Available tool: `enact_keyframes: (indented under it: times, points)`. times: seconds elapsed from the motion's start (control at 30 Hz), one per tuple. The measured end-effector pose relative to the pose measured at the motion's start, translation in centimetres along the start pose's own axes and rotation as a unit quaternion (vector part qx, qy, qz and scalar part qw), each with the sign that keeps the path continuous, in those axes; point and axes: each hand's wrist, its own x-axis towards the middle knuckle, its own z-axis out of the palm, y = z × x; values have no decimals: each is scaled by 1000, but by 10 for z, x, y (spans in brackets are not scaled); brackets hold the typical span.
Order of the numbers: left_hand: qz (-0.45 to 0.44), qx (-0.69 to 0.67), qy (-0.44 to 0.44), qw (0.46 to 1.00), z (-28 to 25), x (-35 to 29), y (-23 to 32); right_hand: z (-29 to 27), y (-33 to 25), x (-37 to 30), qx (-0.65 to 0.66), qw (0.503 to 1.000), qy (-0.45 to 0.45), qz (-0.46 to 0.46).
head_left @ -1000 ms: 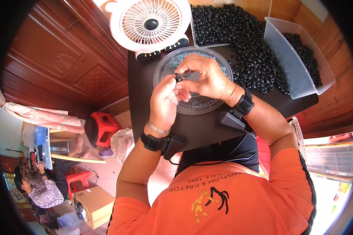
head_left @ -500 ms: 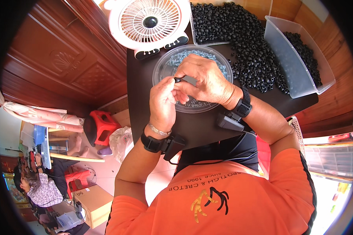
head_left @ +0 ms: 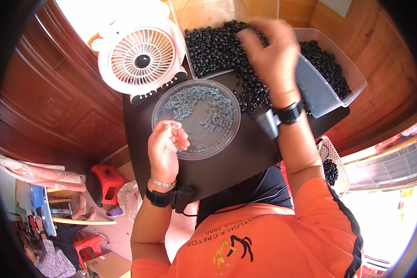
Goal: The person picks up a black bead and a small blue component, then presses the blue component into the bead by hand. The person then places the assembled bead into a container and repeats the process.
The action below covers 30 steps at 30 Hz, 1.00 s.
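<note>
My left hand (head_left: 167, 144) is over the near left rim of a clear round plastic tray (head_left: 156, 113). Its fingers curl in and the thumb meets the forefinger; whatever they hold, if anything, is too small to make out. Small bluish-silver pieces (head_left: 217, 113) lie scattered in the tray, too small to name. Up at the far right, my right hand (head_left: 278, 53) is over a heap of small black ring-shaped plastic pieces (head_left: 213, 48). Motion smears its fingertips, so I cannot see whether they hold one. Both wrists wear a black strap with a small box.
A white fan (head_left: 141, 60) stands at the tray's far left. Behind the heap is a clear box (head_left: 178, 21); another clear tub (head_left: 317, 88) with black pieces leans at the right. A dark table (head_left: 208, 178) carries them. A red stool (head_left: 109, 183) and another person (head_left: 55, 257) are at left.
My hands have parted. The right one has moved from the tray to the heap of black pieces. The black piece that both hands held is no longer visible. The view has shifted.
</note>
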Motion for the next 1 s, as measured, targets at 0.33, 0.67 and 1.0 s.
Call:
enact_keyframes:
  times: [0.33, 0.67, 1.0]
  points:
    - [-14, 13, 3, 1000, 2, 2, 2, 20, 43, -22, -36, 971, -227, 63]
    - [-30, 24, -5, 999, 2, 2, 2, 48, 82, -65, -189, 842, -501, 63]
    - [-37, 39, -6, 999, 0, 4, 0, 57, 79, -75, -179, 821, -537, 79]
